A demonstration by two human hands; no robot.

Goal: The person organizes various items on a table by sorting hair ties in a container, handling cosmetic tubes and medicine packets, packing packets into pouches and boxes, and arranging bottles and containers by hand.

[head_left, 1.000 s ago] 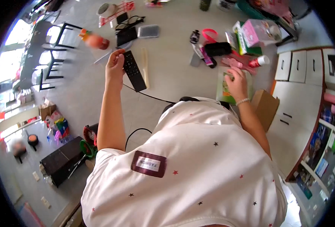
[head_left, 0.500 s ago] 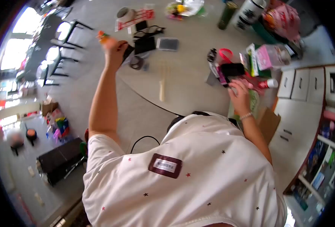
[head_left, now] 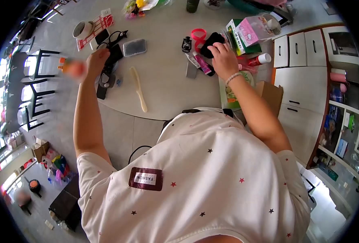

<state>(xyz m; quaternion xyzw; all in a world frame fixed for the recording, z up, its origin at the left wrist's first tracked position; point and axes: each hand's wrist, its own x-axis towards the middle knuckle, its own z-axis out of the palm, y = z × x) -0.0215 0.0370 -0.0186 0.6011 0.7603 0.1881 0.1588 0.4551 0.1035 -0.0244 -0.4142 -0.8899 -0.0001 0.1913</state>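
Note:
My left hand (head_left: 97,61) is at the table's left side with its fingers curled at the edge of a flat black case (head_left: 114,54). What lies between those fingers is hidden. A blurred orange object (head_left: 73,68) appears beside that hand; I cannot tell whether they touch. Just below the hand lie several dark items, among them a black strip (head_left: 101,92). On the right, my right hand (head_left: 224,58) has its bent fingers closed on the edge of a soft-looking black pouch (head_left: 211,42). A purple-pink tube (head_left: 202,63) lies close to these fingers.
A cream comb (head_left: 139,90) and a grey-lidded flat box (head_left: 135,47) lie between my hands. Glasses (head_left: 118,37) and a white roll (head_left: 82,29) are at upper left. At right are a pink box (head_left: 247,31), a red bottle (head_left: 258,60) and a cardboard box (head_left: 270,97).
The whole view has turned and shifted. My right hand has moved from the pink items up to the black pouch. My left hand is now right at the black case.

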